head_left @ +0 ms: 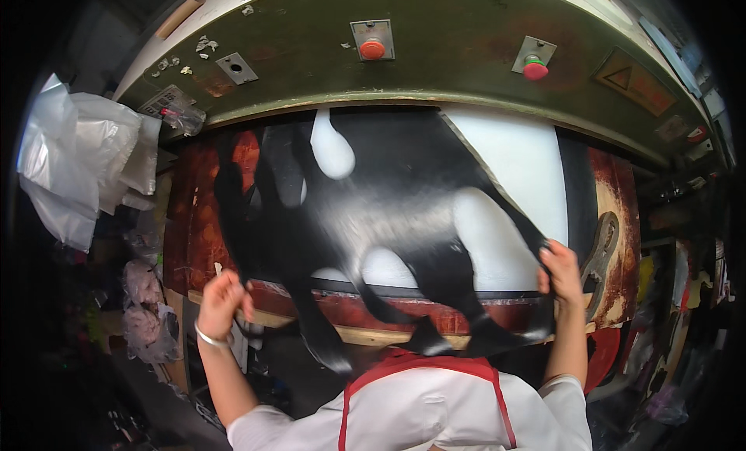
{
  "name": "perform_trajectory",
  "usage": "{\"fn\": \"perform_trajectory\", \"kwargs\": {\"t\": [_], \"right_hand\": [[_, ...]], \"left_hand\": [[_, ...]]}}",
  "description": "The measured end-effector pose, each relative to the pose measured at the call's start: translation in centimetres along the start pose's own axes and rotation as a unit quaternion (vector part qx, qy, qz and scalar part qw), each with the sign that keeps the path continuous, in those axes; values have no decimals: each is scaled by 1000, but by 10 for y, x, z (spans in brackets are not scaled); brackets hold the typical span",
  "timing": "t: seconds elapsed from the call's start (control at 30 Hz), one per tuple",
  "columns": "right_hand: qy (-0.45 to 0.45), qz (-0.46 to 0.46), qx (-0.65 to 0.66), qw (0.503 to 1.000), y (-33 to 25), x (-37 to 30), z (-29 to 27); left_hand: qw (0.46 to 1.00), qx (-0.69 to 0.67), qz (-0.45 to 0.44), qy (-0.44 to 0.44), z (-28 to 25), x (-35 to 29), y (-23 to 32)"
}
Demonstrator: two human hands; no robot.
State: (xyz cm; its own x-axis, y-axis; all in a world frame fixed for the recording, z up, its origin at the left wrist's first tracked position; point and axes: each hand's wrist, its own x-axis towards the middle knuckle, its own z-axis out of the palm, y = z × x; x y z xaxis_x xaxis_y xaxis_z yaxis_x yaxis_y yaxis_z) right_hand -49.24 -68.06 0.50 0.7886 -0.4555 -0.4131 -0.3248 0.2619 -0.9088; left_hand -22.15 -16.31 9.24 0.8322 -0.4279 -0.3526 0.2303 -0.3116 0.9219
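Observation:
A large, glossy black sheet [388, 210], with big rounded pieces cut out of it, is spread between my hands. It lies over a white board [528, 156], which shows through the holes. Narrow strips of the sheet hang over the front edge toward my body. My left hand [224, 297], a light bracelet at its wrist, is closed at the sheet's lower left edge. On the right, my right hand [561, 272] is closed on the sheet's edge, fingers curled over it. Whether the sheet is leather or a synthetic, I cannot tell.
A green machine beam [451, 39] with red push buttons [373, 50] spans the far side. A curved strip-like tool [601, 257] lies right of the board on the reddish worn table [622, 210]. Clear plastic bags [85, 156] hang at the left.

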Motion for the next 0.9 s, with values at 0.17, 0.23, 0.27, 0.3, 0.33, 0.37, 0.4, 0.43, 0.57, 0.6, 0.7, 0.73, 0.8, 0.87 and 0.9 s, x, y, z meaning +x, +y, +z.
{"fn": "perform_trajectory", "kwargs": {"t": [0.17, 0.23, 0.27, 0.3, 0.33, 0.37, 0.4, 0.43, 0.57, 0.6, 0.7, 0.73, 0.8, 0.87, 0.9], "right_hand": [[58, -45, -83, 994, -2, -110, -87], [21, -45, -43, 998, 12, -159, -120], [57, -30, -14, 998, 26, -185, -133], [91, -26, 33, 995, 40, -210, -143], [196, 23, 37, 980, 60, -229, -147], [299, 57, 55, 951, 80, -244, -148], [281, 95, -2, 955, 94, -253, -149], [281, 165, -62, 944, 103, -253, -152], [250, 62, -152, 954, 102, -207, -142], [300, 42, -185, 935, 100, -188, -132], [318, -33, -283, 904, 95, -131, -111], [329, -49, -337, 881, 92, -117, -107], [329, -74, -447, 828, 88, -97, -99], [342, -64, -438, 829, 86, -84, -87], [368, -46, -361, 855, 86, -78, -78]], "left_hand": [[989, 43, 122, -73, 22, -67, 6], [964, 88, 185, -168, 30, -80, 11], [950, 65, 207, -224, 35, -82, 11], [932, 42, 229, -279, 40, -82, 10], [895, 39, 252, -366, 45, -75, 5], [869, 55, 242, -427, 48, -67, 0], [868, 53, 195, -454, 54, -57, -8], [863, 63, 135, -483, 61, -45, -19], [921, -123, -92, -357, 84, -10, -53], [930, -154, -160, -293, 100, 7, -63], [893, -340, -224, -189, 131, 37, -79], [927, -274, -231, -108, 139, 45, -82], [968, -156, -189, -44, 148, 63, -86], [984, -129, -117, -18, 145, 80, -89], [989, -134, -67, 1, 138, 90, -90]]}}
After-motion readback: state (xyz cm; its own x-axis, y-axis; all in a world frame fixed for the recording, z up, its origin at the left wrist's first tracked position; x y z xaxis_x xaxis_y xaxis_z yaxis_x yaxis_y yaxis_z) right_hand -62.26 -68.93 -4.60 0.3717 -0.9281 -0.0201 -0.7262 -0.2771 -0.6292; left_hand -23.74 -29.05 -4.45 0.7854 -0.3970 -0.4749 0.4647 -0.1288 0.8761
